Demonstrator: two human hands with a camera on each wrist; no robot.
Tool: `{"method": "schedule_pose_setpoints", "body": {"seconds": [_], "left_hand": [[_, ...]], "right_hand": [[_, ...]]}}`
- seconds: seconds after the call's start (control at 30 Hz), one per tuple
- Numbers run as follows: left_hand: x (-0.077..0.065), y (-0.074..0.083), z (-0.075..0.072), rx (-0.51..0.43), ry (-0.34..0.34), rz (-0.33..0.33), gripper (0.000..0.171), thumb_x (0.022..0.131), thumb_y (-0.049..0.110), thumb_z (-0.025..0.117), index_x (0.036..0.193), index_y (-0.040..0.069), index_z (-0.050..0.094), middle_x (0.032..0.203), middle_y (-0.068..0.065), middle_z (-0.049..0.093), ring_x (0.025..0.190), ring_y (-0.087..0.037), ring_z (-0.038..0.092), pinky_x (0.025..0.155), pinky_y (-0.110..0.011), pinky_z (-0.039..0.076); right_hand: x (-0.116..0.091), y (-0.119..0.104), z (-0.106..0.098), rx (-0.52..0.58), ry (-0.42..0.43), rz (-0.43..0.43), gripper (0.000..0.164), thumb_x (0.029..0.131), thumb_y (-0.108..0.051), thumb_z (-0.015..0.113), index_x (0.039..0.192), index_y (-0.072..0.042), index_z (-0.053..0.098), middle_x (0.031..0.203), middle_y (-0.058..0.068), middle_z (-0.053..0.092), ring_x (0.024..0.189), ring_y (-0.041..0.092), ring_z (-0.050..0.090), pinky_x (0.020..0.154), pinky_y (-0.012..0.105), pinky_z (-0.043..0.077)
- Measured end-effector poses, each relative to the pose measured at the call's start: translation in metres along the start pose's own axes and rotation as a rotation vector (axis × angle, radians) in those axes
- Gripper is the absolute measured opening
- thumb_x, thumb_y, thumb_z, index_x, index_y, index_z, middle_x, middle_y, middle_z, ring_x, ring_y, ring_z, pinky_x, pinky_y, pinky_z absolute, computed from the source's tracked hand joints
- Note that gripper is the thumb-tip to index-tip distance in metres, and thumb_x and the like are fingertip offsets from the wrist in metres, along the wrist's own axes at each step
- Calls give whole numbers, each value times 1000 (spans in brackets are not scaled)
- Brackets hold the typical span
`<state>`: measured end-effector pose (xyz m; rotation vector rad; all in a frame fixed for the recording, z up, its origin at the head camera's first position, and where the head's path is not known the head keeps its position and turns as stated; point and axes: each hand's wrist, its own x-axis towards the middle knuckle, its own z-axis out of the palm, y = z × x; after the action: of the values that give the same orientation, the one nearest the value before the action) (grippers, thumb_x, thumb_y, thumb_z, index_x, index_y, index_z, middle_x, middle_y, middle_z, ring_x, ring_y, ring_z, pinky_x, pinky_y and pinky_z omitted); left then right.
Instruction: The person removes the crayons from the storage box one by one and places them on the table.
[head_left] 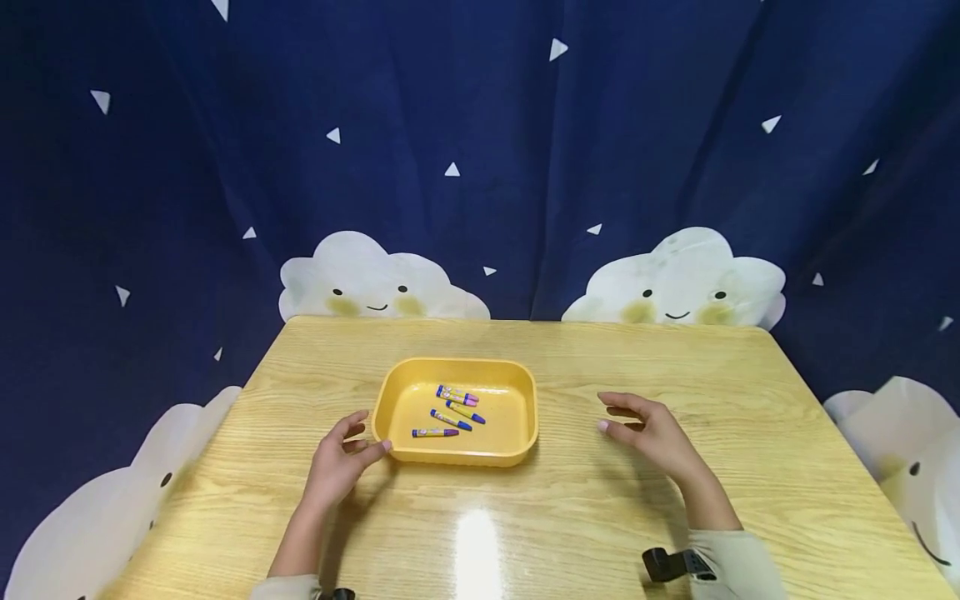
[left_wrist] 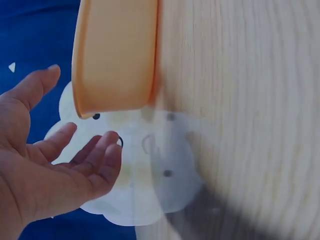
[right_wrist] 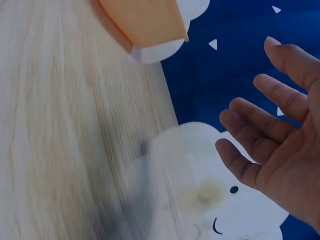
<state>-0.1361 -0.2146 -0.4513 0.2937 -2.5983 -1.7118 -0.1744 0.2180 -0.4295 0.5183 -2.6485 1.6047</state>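
A shallow yellow tray (head_left: 463,457) lies on the wooden table with several crayons in it. In the head view, a purple crayon (head_left: 435,432) is nearest the tray's front wall, and blue crayons (head_left: 451,419) lie behind it. Pink-tipped crayons (head_left: 457,395) lie side by side farther back. My left hand (head_left: 341,462) is at the tray's left front corner, thumb and fingers spread, holding nothing. In the left wrist view its fingers (left_wrist: 111,155) show apart from the tray wall. To the right of the tray, my right hand (head_left: 654,433) hovers over the table with loosely bent fingers and an empty palm.
The pale wooden table (head_left: 600,517) extends around the tray to all sides. Behind it hangs a dark blue curtain (head_left: 480,108) with white triangles and smiling clouds. A black wrist strap (head_left: 678,566) sits at the right sleeve.
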Motion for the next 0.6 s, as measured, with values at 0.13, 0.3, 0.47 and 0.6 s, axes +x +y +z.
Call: {"method": "schedule_pose_setpoints", "body": {"seconds": [0.13, 0.3, 0.47, 0.6], "left_hand": [[7, -3, 0, -37, -23, -11, 74, 73, 20, 81, 136, 10, 44, 131, -17, 45, 108, -30, 51, 81, -35, 46], [14, -1, 2, -65, -60, 13, 77, 71, 14, 82, 137, 7, 42, 128, -18, 47, 103, -29, 53, 76, -30, 46], [16, 0, 5, -108, -79, 19, 79, 71, 9, 81, 138, 5, 40, 123, -21, 47, 97, -28, 53, 69, -26, 46], [16, -1, 7, -120, -78, 7, 80, 70, 7, 81, 138, 4, 38, 121, -23, 49, 96, -28, 53, 70, -26, 46]], "right_hand": [[10, -3, 8, 41, -12, -8, 42, 86, -16, 68, 124, 0, 57, 119, 18, 57, 106, 33, 56, 83, 38, 47], [24, -9, 18, 78, -42, -30, 42, 86, -15, 69, 122, 2, 57, 119, 18, 58, 107, 34, 55, 85, 42, 45], [35, -15, 26, 131, -74, -18, 42, 85, -13, 69, 122, 3, 57, 120, 18, 57, 109, 34, 53, 85, 38, 46], [42, -20, 31, 160, -105, 11, 42, 85, -14, 69, 122, 3, 57, 120, 17, 57, 107, 33, 54, 80, 30, 48]]}}
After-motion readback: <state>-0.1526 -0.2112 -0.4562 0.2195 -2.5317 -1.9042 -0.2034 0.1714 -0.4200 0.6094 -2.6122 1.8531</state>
